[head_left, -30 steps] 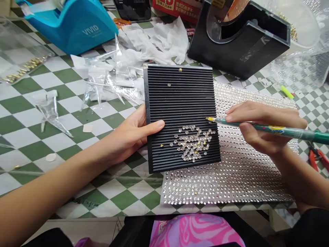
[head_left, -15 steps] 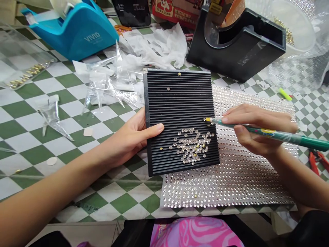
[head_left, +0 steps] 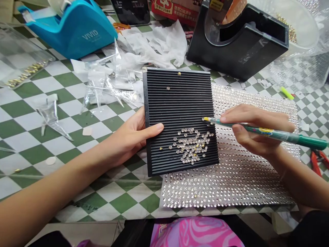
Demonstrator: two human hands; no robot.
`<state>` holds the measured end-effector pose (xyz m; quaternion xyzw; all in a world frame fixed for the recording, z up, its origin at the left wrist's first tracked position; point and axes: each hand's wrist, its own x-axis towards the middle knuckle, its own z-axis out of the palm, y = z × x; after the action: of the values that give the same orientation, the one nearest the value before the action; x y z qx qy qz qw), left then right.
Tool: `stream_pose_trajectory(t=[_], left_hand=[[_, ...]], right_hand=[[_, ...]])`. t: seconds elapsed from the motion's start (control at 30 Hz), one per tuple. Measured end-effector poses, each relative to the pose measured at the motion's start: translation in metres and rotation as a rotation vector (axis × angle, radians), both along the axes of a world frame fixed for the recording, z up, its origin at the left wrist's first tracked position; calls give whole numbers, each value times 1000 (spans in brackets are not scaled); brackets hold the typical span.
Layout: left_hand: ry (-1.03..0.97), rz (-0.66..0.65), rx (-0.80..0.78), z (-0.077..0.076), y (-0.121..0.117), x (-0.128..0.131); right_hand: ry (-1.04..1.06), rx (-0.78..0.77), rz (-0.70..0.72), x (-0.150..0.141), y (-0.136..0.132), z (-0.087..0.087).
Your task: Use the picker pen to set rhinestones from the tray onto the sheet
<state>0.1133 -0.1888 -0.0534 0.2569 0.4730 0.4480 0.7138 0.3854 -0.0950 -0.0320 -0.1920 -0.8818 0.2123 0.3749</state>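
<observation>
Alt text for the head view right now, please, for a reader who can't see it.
The left hand holds a black ridged tray of loose rhinestones, and the right hand holds a green pen with its yellow tip over the tray. A rhinestone sheet lies beneath on a checked table.

Two bare forearms, slim fingers, a left hand (head_left: 128,140) and a right hand (head_left: 254,132), with short, trimmed fingernails (head_left: 159,126). A thin, faint band possibly at the right wrist, too faint to tell. At the lower right corner, a black sleeve (head_left: 309,228). Along the bottom edge, dark clothing (head_left: 133,235) with a pink-and-white swirled panel (head_left: 195,233), mostly cut off.
</observation>
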Motion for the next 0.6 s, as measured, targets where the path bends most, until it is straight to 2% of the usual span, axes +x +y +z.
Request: stream_pose_trajectory(t=[0.1,0.17,0.33,0.4,0.6], left_hand=[[-1,6,-5,5,0,3],[4,-2,0,5,0,3],[2,-25,32,1,1,0],[0,-27,24,1,1,0],[20,-4,-9,6,0,3]], right_hand=[[30,-28,10,2,-1,1],[59,-29,-45,4,0,2],[214,106,-399,9,20,-4],[245,99,-478,13,34,-11],[131,64,-487,30,63,-37]])
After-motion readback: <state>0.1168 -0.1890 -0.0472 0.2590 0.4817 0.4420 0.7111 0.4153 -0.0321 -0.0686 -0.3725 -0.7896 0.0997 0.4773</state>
